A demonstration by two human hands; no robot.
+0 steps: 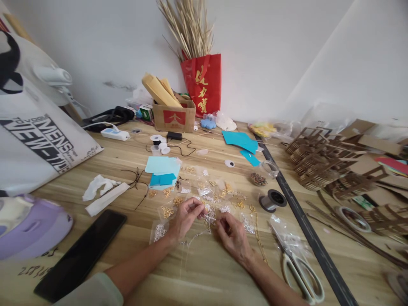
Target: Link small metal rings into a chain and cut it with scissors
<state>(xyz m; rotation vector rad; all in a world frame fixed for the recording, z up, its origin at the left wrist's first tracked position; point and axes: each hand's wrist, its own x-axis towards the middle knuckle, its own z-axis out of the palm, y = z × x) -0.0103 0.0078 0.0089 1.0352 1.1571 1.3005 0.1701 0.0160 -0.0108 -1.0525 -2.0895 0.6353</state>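
Note:
My left hand (188, 216) is closed in a pinch on a thin pale piece (208, 217), too small to identify. To its right, my right hand (232, 234) has its fingers curled together close to that piece; anything in them is too small to make out. A silver chain (196, 236) lies on the table just below and between my hands. Small bags of gold findings (167, 211) and silver rings (160, 231) lie left of my left hand. Another bag of silver rings (247, 222) and a gold chain (259, 236) are right of my right hand.
White-handled scissors (301, 272) and a wire spool (273, 200) lie to the right, near a dark strip (298, 219). A black phone (83, 255) and purple device (35, 227) are left. Behind are blue sheets (240, 142), a cardboard box (174, 119) and a red bag (212, 80).

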